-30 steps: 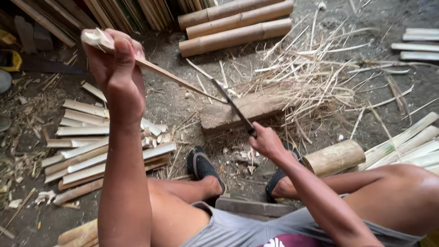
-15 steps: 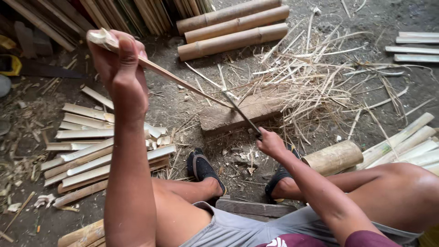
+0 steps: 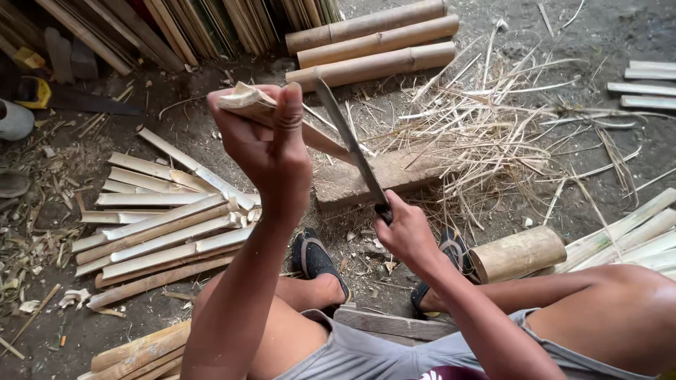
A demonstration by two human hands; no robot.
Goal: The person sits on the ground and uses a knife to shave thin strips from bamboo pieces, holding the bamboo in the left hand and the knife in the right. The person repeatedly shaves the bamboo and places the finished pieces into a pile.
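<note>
My left hand (image 3: 266, 148) is raised in front of me and closed around a pale split bamboo piece (image 3: 248, 100), whose far end slopes down toward a wooden block (image 3: 394, 176) on the ground. My right hand (image 3: 405, 232) grips the handle of a long dark knife (image 3: 350, 144). The blade points up and away, and its upper part lies against the bamboo piece just right of my left hand. My bare knees and two feet in dark sandals (image 3: 317, 259) are below the hands.
A heap of split bamboo slats (image 3: 158, 225) lies at the left. Three round bamboo poles (image 3: 373, 43) lie at the back, thin shavings (image 3: 493, 134) spread at the right, and a short bamboo section (image 3: 517, 253) rests by my right leg with more slats (image 3: 634, 236) beyond it.
The knife has swung from low on the block up and left to the bamboo near my left hand. My right hand has risen with it, and the bamboo piece sits more upright.
</note>
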